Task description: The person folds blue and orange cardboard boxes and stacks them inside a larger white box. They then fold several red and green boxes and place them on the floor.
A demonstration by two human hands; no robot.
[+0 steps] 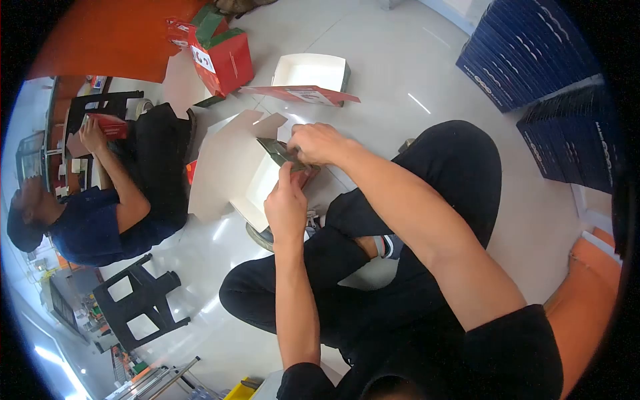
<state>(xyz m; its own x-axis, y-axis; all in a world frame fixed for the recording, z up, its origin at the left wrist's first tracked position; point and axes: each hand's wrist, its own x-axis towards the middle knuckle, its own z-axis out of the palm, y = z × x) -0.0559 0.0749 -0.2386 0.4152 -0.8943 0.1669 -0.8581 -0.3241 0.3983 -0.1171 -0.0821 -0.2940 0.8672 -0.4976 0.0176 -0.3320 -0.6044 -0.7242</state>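
A partly folded cardboard box (257, 189), white inside with a dark green flap (277, 151) and some red outside, stands tilted in front of my crossed legs. Its large pale lid panel (217, 163) spreads out to the left. My left hand (287, 207) grips the near edge of the box, thumb and fingers pressed together at the red-and-green corner. At that same corner, my right hand (319, 143) has bent fingers closed on the green flap. The fingertips of both hands partly hide the fold.
Beyond it, an open box (310, 70) and a closed red box (230, 60) sit on the floor. Stacks of dark blue flat cartons (527, 53) rise at right. At left another person (93, 220) holds a red box (110, 127), near a black stool (143, 300).
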